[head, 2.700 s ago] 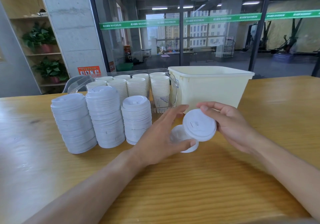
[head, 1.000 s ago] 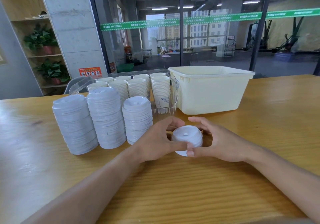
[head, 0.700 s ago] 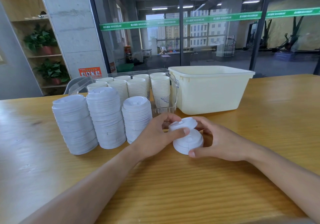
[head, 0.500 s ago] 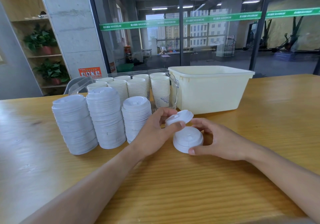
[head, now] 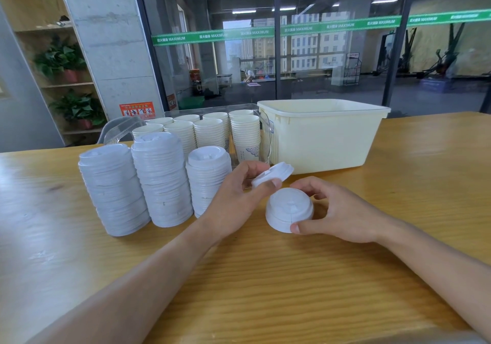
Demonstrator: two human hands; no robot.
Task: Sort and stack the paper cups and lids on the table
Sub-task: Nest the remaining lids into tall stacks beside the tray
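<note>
Lids are standing in three tall white stacks (head: 162,181) on the left of the wooden worktop (head: 265,277), and cup stacks (head: 210,131) are filling a clear tray (head: 266,133) behind them, so most of the sorting is looking done. The left hand (head: 233,197) is pinching one loose lid (head: 273,174) by its rim, its grip closing on it just above the worktop, near the shortest stack. The right hand (head: 337,210) is curling its grip around a small pile of lids (head: 289,209) sitting on the worktop. These few lids are waiting to join the stacks. A big cream tub (head: 324,136) is sitting behind the hands, and nothing seems to be blocking the way.
</note>
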